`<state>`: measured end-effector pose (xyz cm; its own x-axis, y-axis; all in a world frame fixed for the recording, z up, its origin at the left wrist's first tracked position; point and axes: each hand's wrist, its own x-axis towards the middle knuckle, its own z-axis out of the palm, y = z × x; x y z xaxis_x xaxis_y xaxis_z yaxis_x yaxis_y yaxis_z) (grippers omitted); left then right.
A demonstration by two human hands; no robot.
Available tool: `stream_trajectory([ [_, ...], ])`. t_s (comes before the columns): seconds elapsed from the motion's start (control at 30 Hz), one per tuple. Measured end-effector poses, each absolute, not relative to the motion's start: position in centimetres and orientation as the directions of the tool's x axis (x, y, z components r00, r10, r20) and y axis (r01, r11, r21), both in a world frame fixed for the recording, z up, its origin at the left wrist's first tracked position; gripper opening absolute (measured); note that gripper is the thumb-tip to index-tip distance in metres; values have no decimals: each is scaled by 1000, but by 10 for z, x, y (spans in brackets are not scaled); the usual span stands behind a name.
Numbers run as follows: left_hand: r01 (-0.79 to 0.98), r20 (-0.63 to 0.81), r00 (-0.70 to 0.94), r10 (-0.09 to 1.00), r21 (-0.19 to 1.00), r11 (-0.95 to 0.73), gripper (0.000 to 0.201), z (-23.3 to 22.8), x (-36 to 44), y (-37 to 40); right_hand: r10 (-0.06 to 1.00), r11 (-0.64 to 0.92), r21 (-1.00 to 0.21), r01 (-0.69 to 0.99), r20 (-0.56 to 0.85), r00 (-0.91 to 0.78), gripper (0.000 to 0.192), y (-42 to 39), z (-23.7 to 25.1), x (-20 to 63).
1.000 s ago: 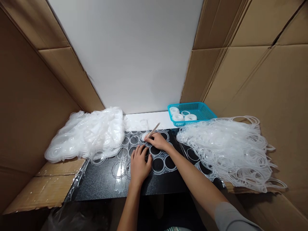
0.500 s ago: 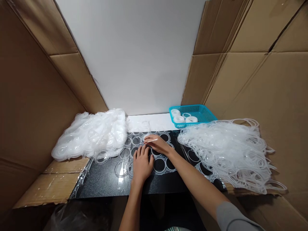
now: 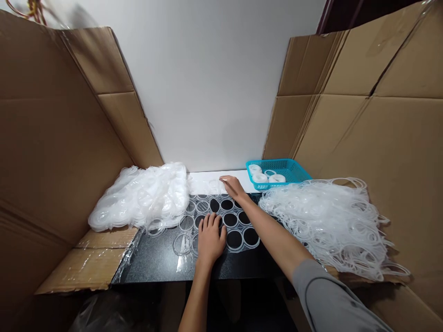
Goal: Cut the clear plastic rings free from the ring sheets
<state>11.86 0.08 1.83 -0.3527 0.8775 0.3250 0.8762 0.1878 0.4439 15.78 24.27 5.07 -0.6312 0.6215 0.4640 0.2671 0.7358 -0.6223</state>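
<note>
A translucent plastic sheet of joined rings [image 3: 239, 226] lies flat on the black tabletop. Some of its circles show bare black inside, while those toward the left look filmed over and greyish. My left hand [image 3: 211, 237] rests palm down on this sheet, fingers spread a little, covering part of several rings. Farther back, my right hand [image 3: 232, 185] is over the white strip [image 3: 237, 175] along the wall, thumb and fingers pinched together. Beside its fingertips lie faint clear plastic pieces [image 3: 211, 186]. Whatever is in the pinch is too small to make out.
On the left a thick pile of translucent ring sheets [image 3: 145, 198] rests partly on cardboard. A loose heap of ring sheets [image 3: 328, 221] fills the right. Behind it stands a turquoise basket [image 3: 299, 171] with white ring stacks [image 3: 259, 178]. Cardboard walls [image 3: 363, 138] enclose both sides.
My right hand has moved from the ring sheet back to the white strip; a thin white piece seen at its fingers earlier no longer shows clearly. My left hand stays on the sheet.
</note>
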Motion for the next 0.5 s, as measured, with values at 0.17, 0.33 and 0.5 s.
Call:
stream_trajectory([
  [0.17, 837, 346, -378, 858, 523, 158, 25, 25, 102, -1, 430, 789, -611, 67, 471, -771, 31, 204, 42, 151],
  [0.33, 826, 353, -429, 831, 525, 204, 30, 27, 70, -12, 426, 708, -706, -5, 433, -794, 26, 160, 20, 139],
  [0.5, 853, 329, -407, 852, 471, 226, 31, 22, 66, -24, 565, 602, -796, 56, 376, -735, 16, 150, 11, 136],
])
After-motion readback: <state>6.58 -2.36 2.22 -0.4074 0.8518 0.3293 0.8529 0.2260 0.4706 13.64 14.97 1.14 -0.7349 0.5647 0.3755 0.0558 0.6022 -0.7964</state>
